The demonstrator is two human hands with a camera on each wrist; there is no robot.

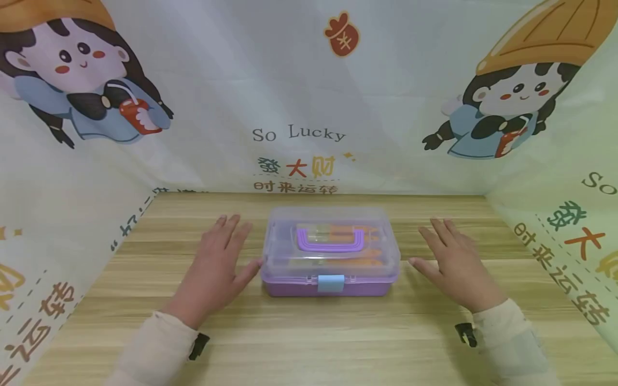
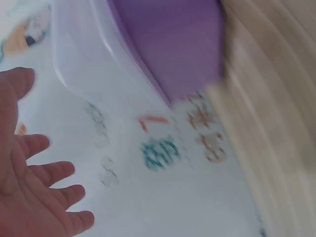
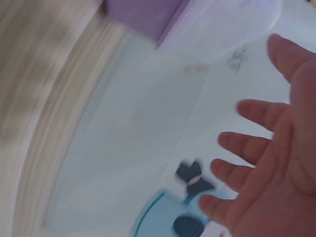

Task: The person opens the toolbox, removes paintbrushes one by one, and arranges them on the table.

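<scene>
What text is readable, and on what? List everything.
"So Lucky": back wall
"發大财": back wall
"时来运转": back wall
"¥"-like sign: red pouch print
"So": right wall
"發大": right wall
"时来运转": right wall
"运转": left wall
Remaining lettering: cut off or blurred
Purple box: none visible

I get soft, fairly bright light in the head view, with a pale sheen on the wood-grain tabletop [image 1: 338, 343], small glints on the translucent box lid [image 1: 280, 241] and faint shadows beside the sleeves [image 1: 149, 348]. Both wrist views look dimmer to me; the printed backdrop [image 2: 148, 212] blurs, the fingers [image 2: 54, 173] less so.
</scene>
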